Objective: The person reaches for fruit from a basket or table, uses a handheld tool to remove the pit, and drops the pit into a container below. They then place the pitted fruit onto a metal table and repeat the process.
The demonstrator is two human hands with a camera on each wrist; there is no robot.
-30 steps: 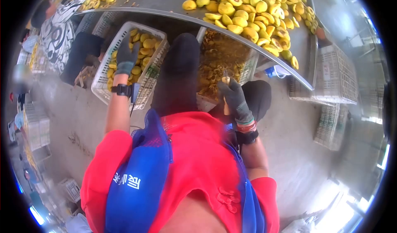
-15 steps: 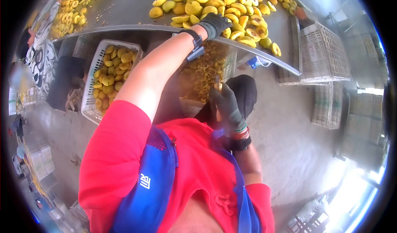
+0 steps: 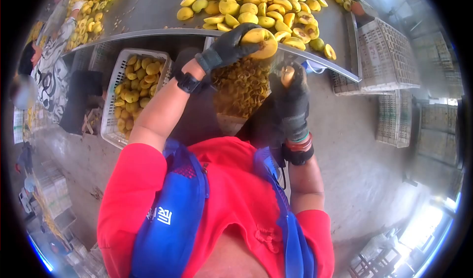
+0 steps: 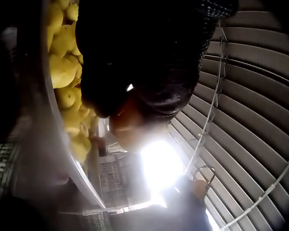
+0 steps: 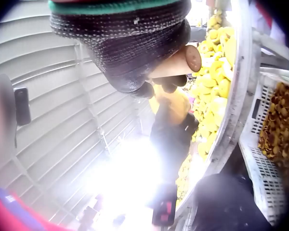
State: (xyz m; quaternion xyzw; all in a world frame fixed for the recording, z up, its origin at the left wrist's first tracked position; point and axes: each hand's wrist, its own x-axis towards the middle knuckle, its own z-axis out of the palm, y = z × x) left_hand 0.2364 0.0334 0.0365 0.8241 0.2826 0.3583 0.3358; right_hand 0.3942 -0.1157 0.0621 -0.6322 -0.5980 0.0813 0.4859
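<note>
Pinching halved fruit (image 3: 267, 42) in gloved left hand (image 3: 224, 49), fingers curled round its side, cut face showing, by near edge of table (image 3: 148, 17). Gloved right hand (image 3: 293, 103), just to right, grips wooden handle (image 5: 173, 66) with metal loop (image 4: 212, 175). Fruit heap (image 3: 263, 4) on table beyond. Crate (image 5: 267, 178) of brown scraps (image 3: 241, 90) below; white crate (image 3: 110, 93) of yellow fruit (image 3: 135, 86) at left.

fruit halves (image 3: 256, 7) lie heaped on the surface (image 3: 148, 9), with another heap (image 3: 91, 19) farther left. below its near side, a crate (image 3: 110, 103) holding fruit (image 3: 139, 78) stands left of a scrap-filled crate (image 5: 265, 178); stacked crates (image 3: 384, 56) stand right.
</note>
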